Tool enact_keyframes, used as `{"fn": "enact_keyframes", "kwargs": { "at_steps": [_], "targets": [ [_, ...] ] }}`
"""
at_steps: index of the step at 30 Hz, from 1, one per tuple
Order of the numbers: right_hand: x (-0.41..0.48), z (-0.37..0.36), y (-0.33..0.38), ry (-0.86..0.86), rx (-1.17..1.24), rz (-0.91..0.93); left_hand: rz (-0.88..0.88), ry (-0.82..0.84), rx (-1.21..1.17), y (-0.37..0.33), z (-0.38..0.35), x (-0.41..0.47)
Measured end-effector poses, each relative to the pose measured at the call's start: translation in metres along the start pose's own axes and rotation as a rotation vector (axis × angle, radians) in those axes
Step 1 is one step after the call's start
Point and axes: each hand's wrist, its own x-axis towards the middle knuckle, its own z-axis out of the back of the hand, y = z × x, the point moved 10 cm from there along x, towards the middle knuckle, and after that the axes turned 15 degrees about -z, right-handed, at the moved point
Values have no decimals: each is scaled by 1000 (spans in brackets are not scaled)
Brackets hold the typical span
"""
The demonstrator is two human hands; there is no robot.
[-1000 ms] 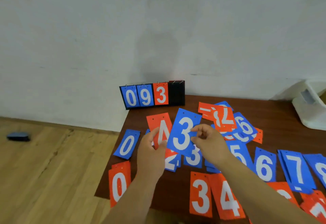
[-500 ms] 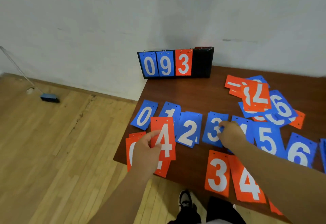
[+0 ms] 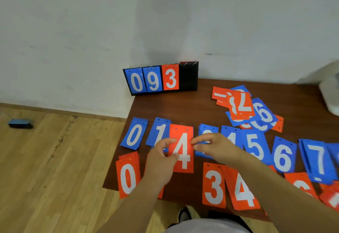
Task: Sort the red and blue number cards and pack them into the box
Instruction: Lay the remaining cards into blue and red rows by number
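A red "4" card (image 3: 181, 150) is held upright above the brown table (image 3: 176, 107). My left hand (image 3: 161, 163) pinches its left edge and my right hand (image 3: 212, 148) pinches its right edge. Behind it a row of blue cards lies face up: 0 (image 3: 134, 133), 1 (image 3: 159, 131), then partly hidden ones, 5 (image 3: 255, 146), 6 (image 3: 284, 155), 7 (image 3: 317, 159). Nearer me lie a red 0 (image 3: 128, 175), a red 3 (image 3: 213, 185) and another red 4 (image 3: 244, 190).
A black flip scoreboard (image 3: 189, 76) showing 0, 9, 3 stands at the table's far left corner against the wall. A loose heap of red and blue cards (image 3: 245, 109) lies at the back right. A white container (image 3: 330, 93) sits at the right edge. Wooden floor lies to the left.
My right hand left the blue 3 on the table and came over to pinch the red 4's right edge. The red 4 rose and shifted right.
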Motion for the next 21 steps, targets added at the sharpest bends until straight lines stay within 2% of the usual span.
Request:
{"fn": "enact_keyframes", "kwargs": {
  "at_steps": [3, 6, 12, 18, 21],
  "targets": [
    [-14, 20, -14, -127, 54, -8, -86, 88, 19, -13, -34, 6],
    [-29, 43, -39, -268, 116, -45, -101, 199, 53, -16, -69, 7],
    [-57, 79, -135, -451, 71, -204, -140, 605, 263, 3, -154, -14],
    [-59, 68, -217, -472, -82, -370, -215, 833, 467, 28, -196, -41],
    [-52, 62, -230, -437, -216, -391, -224, 849, 555, 37, -198, -40]
  ]
}}
